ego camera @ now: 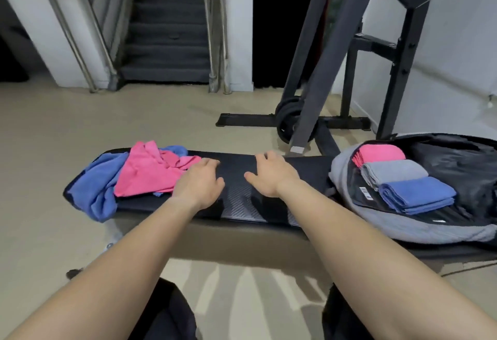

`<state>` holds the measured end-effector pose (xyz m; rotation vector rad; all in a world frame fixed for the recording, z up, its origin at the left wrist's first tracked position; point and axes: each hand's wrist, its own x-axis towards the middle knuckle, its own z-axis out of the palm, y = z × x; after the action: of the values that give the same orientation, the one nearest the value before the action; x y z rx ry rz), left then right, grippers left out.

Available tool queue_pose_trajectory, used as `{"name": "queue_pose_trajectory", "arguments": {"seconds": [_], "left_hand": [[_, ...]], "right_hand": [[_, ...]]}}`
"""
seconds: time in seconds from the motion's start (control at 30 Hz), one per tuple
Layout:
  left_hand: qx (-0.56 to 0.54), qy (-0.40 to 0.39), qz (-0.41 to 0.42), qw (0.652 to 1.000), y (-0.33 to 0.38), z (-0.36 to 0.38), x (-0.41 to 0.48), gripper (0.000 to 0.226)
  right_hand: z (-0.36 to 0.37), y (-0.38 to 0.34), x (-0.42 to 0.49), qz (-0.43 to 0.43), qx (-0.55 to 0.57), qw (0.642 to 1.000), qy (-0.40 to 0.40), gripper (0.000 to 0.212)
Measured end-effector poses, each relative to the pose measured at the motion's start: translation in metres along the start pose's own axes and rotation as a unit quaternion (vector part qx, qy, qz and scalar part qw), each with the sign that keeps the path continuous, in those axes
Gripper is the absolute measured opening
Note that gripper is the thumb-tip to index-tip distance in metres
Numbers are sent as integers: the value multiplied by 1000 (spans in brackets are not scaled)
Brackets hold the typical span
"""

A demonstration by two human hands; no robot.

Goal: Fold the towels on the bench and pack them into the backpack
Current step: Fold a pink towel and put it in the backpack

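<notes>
A crumpled pink towel (146, 173) lies on the left part of the black bench (239, 199), on top of a crumpled blue towel (94, 186) that hangs over the bench's left end. My left hand (200, 182) hovers palm down at the pink towel's right edge, holding nothing. My right hand (271, 175) is spread palm down over the bare middle of the bench. At the right end the grey backpack (341, 170) lies open, holding a folded pink towel (382, 152), a folded grey towel (394, 171) and a folded blue towel (418, 194) in a row.
A black weight rack (336, 70) with plates (287, 116) stands on the floor behind the bench. Farther back a staircase (166, 30) with metal handrails rises. Beige floor surrounds the bench. My dark-clothed knees show at the bottom.
</notes>
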<state>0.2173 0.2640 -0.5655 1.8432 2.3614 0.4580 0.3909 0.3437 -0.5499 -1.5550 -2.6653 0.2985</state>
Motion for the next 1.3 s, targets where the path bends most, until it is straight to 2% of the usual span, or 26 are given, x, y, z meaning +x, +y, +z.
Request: {"name": "queue_pose_trajectory", "arguments": {"seconds": [0.2, 0.33, 0.43, 0.5, 0.67, 0.77, 0.87, 0.93, 1.03, 1.13, 1.2, 1.3], "left_hand": [[13, 35, -58, 998, -103, -6, -8, 44], [28, 75, -112, 990, -147, -6, -5, 42], [54, 110, -145, 982, -170, 0, -4, 40], [57, 122, -171, 976, -182, 3, -1, 47], [9, 59, -227, 972, -210, 11, 7, 68], [-25, 50, -228, 972, -218, 13, 9, 68], [-52, 49, -230, 971, -222, 11, 9, 63], [-78, 65, -238, 966, -221, 9, 8, 56], [-90, 69, -246, 963, -216, 6, 6, 55], [-75, 38, -258, 962, -212, 6, 6, 68], [-61, 19, -262, 963, -207, 4, 5, 75], [-61, 29, -246, 967, -189, -1, 5, 70]], "right_hand": [[38, -89, 45, -96, 6, 995, -38, 65], [63, -128, 75, -145, -3, 988, -46, 60], [78, -148, 97, -168, 6, 984, -50, 65], [86, -158, 110, -178, 22, 983, -47, 70], [98, -186, 137, -209, 19, 977, -32, 72], [100, -198, 149, -209, 18, 977, -43, 58], [92, -199, 152, -221, 55, 974, 1, 30], [79, -195, 150, -222, 84, 970, 42, 20], [48, -185, 146, -222, 110, 963, 103, 20], [11, -170, 138, -213, 119, 956, 165, 16], [-11, -156, 128, -206, 118, 953, 187, 14], [-37, -131, 108, -197, 118, 952, 202, 14]]}}
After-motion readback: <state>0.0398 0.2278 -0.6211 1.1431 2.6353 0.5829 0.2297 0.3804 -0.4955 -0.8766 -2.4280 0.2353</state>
